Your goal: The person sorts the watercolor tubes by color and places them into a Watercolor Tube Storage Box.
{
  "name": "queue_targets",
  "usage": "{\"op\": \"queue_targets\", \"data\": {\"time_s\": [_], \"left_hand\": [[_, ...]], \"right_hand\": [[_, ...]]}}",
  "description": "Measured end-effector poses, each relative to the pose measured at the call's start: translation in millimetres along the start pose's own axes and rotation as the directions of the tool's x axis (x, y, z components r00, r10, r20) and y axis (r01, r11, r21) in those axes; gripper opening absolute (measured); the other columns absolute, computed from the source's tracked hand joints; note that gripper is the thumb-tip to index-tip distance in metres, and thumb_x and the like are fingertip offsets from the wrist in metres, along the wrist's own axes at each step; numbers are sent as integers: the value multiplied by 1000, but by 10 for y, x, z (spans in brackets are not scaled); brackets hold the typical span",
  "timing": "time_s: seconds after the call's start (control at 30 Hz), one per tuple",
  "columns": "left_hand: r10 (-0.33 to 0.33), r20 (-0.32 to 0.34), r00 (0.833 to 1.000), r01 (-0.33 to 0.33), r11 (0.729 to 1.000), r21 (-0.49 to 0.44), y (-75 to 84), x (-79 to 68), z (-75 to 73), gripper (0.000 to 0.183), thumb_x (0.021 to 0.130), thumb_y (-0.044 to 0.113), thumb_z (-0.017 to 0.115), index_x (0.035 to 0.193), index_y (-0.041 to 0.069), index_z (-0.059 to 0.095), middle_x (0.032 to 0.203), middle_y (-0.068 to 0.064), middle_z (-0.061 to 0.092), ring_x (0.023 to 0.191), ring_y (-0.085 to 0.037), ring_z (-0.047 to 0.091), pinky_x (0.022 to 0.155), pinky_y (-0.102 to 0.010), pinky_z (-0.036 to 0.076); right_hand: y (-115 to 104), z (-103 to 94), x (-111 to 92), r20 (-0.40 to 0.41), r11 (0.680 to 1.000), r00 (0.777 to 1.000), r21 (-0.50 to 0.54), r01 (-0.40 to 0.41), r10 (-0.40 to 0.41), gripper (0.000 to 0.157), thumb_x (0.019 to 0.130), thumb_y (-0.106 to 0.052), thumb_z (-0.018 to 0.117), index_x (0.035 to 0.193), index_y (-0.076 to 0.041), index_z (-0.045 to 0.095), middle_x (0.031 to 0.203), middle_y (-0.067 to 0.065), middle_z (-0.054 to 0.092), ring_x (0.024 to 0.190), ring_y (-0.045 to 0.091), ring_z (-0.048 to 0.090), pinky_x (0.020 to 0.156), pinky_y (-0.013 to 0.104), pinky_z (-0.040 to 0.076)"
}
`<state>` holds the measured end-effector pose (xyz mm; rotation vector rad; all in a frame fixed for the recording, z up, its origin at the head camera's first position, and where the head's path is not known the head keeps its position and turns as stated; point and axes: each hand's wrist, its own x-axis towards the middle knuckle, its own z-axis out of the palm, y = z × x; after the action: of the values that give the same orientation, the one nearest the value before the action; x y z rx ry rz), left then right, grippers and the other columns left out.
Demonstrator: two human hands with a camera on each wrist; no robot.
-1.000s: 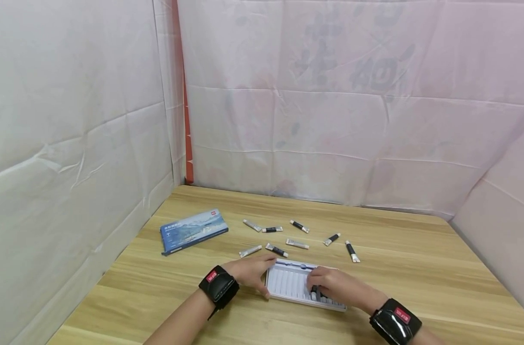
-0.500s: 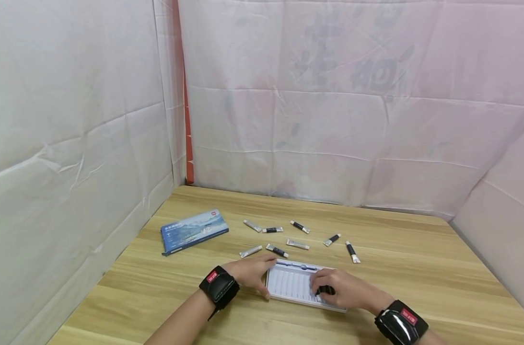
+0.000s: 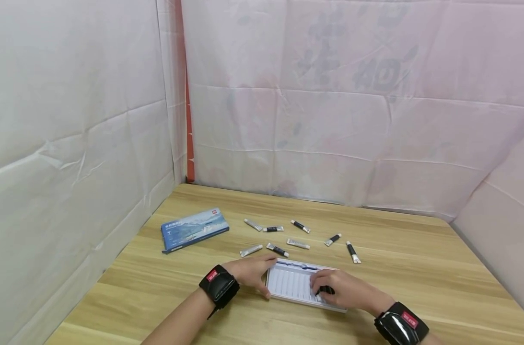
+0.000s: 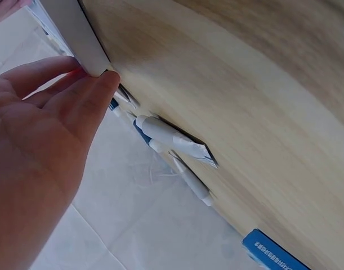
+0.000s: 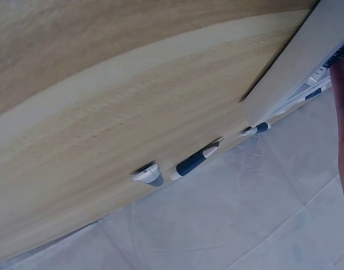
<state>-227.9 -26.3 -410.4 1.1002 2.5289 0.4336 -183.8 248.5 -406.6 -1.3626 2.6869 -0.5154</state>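
Observation:
A white slotted tray (image 3: 287, 283) lies on the table between both hands, with a thin brush (image 3: 297, 265) along its far side. My left hand (image 3: 250, 274) grips the tray's left end, thumb at the near corner and fingers at the far corner. In the left wrist view, its fingertips meet the tray's edge (image 4: 76, 34). Over the tray's right part, my right hand (image 3: 341, 287) holds a dark paint tube (image 3: 327, 290) in curled fingers. The right hand hides most of the slots there. The slots to the left hold no tubes.
Several loose paint tubes with dark or pale labels lie beyond the tray, among them a pale one (image 3: 298, 244) and a dark one (image 3: 353, 252). A blue flat box (image 3: 195, 230) lies at the left. White sheets (image 3: 287, 124) hang around the table.
My right hand has shifted slightly right over the tray since a second ago, and the dark tube's visible part shifted with it. The left hand stays at the tray's end.

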Motion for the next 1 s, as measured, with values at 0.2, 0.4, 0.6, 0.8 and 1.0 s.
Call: {"op": "queue_targets", "data": {"time_s": [0.2, 0.4, 0.6, 0.8, 1.0], "left_hand": [[-4, 5, 1000, 4, 1000, -5, 3, 8, -4, 93, 69, 36, 79, 141, 1, 32, 147, -7, 26, 132, -18, 26, 105, -26, 23], [-10, 5, 1000, 10, 1000, 2, 3, 15, -1, 94, 69, 37, 79, 141, 1, 32, 147, -7, 26, 132, -18, 26, 105, -26, 23], [-14, 12, 1000, 14, 1000, -11, 4, 12, -3, 94, 70, 38, 79, 142, 2, 31, 148, -7, 25, 132, -17, 26, 105, -27, 24], [-13, 5, 1000, 13, 1000, 0, -12, -10, 11, 94, 69, 38, 79, 141, 1, 32, 147, -7, 26, 131, -18, 27, 105, -27, 24], [34, 3, 999, -34, 999, 35, -24, -18, 8, 95, 70, 40, 77, 142, 1, 30, 147, -7, 26, 131, -18, 27, 104, -26, 24]], "right_hand": [[-31, 9, 4, -7, 998, 1000, -59, -3, 3, 18, 77, 0, 67, 87, -15, 69, 104, 0, 59, 97, 14, 55, 79, 31, 50], [-19, -40, 7, -6, 1000, 1000, 0, -26, 26, 17, 80, -1, 66, 89, -15, 69, 106, 0, 59, 99, 15, 55, 81, 32, 49], [291, -279, 1, -239, 984, 959, -55, -169, 151, 14, 77, 1, 68, 89, -7, 67, 92, 5, 63, 85, 22, 60, 72, 35, 52], [716, -414, -117, -269, 817, 826, -182, -548, 494, 15, 76, -4, 70, 87, 2, 61, 78, 7, 54, 67, 21, 53, 56, 36, 45], [992, -284, -207, -238, 763, 763, -116, -636, 601, 17, 76, -3, 69, 84, 3, 55, 72, 6, 53, 62, 18, 45, 53, 31, 40]]}}
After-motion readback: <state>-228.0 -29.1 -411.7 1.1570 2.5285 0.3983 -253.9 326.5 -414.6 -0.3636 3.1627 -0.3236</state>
